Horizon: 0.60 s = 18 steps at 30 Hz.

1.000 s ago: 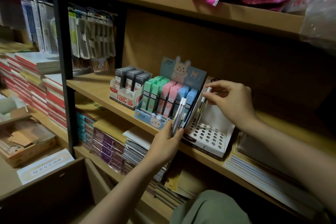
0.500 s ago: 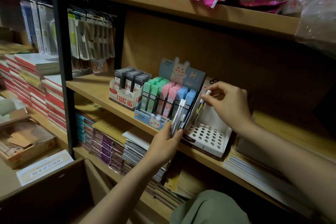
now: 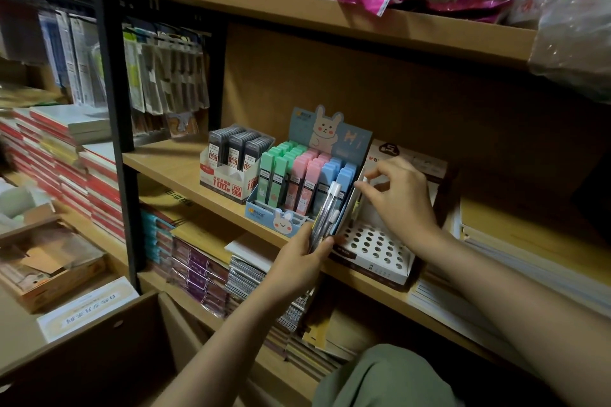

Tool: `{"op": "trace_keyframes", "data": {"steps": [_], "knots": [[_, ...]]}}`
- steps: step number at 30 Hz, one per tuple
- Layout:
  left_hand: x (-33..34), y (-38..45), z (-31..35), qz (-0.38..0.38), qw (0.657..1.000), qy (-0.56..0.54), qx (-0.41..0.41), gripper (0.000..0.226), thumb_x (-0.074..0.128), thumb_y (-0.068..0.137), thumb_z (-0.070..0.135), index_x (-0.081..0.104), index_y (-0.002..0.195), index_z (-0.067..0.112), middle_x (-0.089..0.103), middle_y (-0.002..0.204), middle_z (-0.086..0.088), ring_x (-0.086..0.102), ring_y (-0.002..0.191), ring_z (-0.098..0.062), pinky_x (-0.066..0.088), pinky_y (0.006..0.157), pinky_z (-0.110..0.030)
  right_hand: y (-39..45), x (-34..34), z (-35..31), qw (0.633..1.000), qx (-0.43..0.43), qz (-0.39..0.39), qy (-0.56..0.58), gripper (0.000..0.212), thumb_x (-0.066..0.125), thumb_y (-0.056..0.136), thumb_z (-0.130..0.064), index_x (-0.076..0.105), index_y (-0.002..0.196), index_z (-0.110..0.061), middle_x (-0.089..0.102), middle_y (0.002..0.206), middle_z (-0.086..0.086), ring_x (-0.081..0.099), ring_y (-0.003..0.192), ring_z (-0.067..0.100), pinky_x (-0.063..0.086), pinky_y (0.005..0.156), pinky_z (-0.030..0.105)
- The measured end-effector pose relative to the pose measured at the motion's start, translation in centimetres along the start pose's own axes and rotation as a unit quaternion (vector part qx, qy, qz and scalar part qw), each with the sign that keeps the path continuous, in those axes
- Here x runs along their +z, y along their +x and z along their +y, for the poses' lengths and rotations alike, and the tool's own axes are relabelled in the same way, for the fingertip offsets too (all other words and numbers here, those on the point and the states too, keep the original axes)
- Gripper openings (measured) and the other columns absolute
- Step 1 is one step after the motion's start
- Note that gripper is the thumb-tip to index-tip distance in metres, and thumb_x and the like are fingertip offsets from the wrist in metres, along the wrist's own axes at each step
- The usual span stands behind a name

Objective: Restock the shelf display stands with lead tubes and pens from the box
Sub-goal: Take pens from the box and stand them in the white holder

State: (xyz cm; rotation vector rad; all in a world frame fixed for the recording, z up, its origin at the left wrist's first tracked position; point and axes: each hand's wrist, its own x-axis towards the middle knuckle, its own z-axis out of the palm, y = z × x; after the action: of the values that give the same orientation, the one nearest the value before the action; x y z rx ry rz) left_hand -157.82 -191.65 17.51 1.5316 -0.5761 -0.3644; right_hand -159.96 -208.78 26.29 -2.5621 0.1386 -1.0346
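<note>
Pen (image 3: 358, 200) pinched at its white cap by right hand (image 3: 401, 200), lowered since a second ago toward perforated pen stand (image 3: 373, 246) just below; spare pens (image 3: 325, 215) gripped in left hand (image 3: 305, 258) alongside; insertion apparently imminent.

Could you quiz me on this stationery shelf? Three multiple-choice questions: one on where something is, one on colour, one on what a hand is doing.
1. Where does the white stand with round holes sit?
A. right of the bunny box
B. on the top shelf
C. on the floor

2. Which colours are the tubes in the bunny box?
A. red, yellow, black
B. green, pink, blue
C. all white

3. What is the left hand doing?
A. hanging idle
B. pressing flat on the shelf
C. gripping a bunch of pens

Answers: 1 A, it stands beside the box on the same shelf; 2 B, three pastel rows show; 3 C, fingers curl round the pens.
</note>
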Motion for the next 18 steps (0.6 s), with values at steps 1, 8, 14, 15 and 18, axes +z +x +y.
{"op": "trace_keyframes", "data": {"steps": [1, 8, 14, 15, 18], "knots": [[-0.1, -0.1, 0.1, -0.004, 1.0, -0.005, 0.0, 0.014, 0.049, 0.1, 0.028, 0.055, 0.112, 0.026, 0.063, 0.088, 0.009, 0.055, 0.054, 0.009, 0.041, 0.047, -0.01, -0.2, 0.0, -0.2, 1.0, 0.008, -0.003, -0.002, 0.014, 0.072, 0.088, -0.023, 0.068, 0.096, -0.013, 0.057, 0.107, -0.001, 0.058, 0.088, 0.013, 0.054, 0.08, 0.032], [-1.1, -1.4, 1.9, -0.089, 0.979, -0.18, 0.01, 0.036, 0.049, 0.097, 0.031, 0.05, 0.121, 0.004, 0.058, 0.086, -0.002, 0.039, 0.055, -0.006, 0.029, 0.05, -0.019, -3.2, -1.2, -2.4, 0.976, 0.064, -0.136, 0.159, 0.036, 0.065, 0.09, -0.038, 0.063, 0.125, -0.03, 0.069, 0.102, -0.016, 0.062, 0.088, -0.009, 0.05, 0.07, 0.013], [-0.8, -1.8, 2.9, -0.128, 0.974, -0.186, 0.014, 0.03, 0.043, 0.102, 0.027, 0.047, 0.126, 0.009, 0.059, 0.092, -0.005, 0.04, 0.056, -0.008, 0.029, 0.053, -0.023, -3.5, -1.5, -4.0, 0.934, 0.123, -0.184, 0.282, 0.038, 0.071, 0.089, -0.023, 0.058, 0.125, -0.025, 0.076, 0.088, -0.004, 0.073, 0.081, 0.017, 0.057, 0.072, 0.023], [-0.7, -1.8, 2.7, -0.115, 0.979, -0.17, 0.013, 0.029, 0.042, 0.103, 0.027, 0.048, 0.125, 0.01, 0.061, 0.092, -0.005, 0.045, 0.059, -0.01, 0.034, 0.054, -0.023, -3.3, -1.8, -4.0, 0.936, 0.122, -0.184, 0.275, 0.035, 0.07, 0.089, -0.021, 0.059, 0.122, -0.025, 0.076, 0.088, -0.003, 0.073, 0.081, 0.019, 0.059, 0.075, 0.028], [-0.7, -1.4, 1.8, -0.026, 0.996, -0.079, 0.016, 0.024, 0.037, 0.104, 0.027, 0.051, 0.113, 0.011, 0.064, 0.091, -0.005, 0.058, 0.07, -0.014, 0.049, 0.062, -0.026, -1.3, -3.5, -3.5, 0.947, 0.114, -0.131, 0.269, 0.024, 0.069, 0.088, -0.011, 0.061, 0.107, -0.022, 0.073, 0.092, 0.0, 0.072, 0.083, 0.012, 0.061, 0.075, 0.031]]}}
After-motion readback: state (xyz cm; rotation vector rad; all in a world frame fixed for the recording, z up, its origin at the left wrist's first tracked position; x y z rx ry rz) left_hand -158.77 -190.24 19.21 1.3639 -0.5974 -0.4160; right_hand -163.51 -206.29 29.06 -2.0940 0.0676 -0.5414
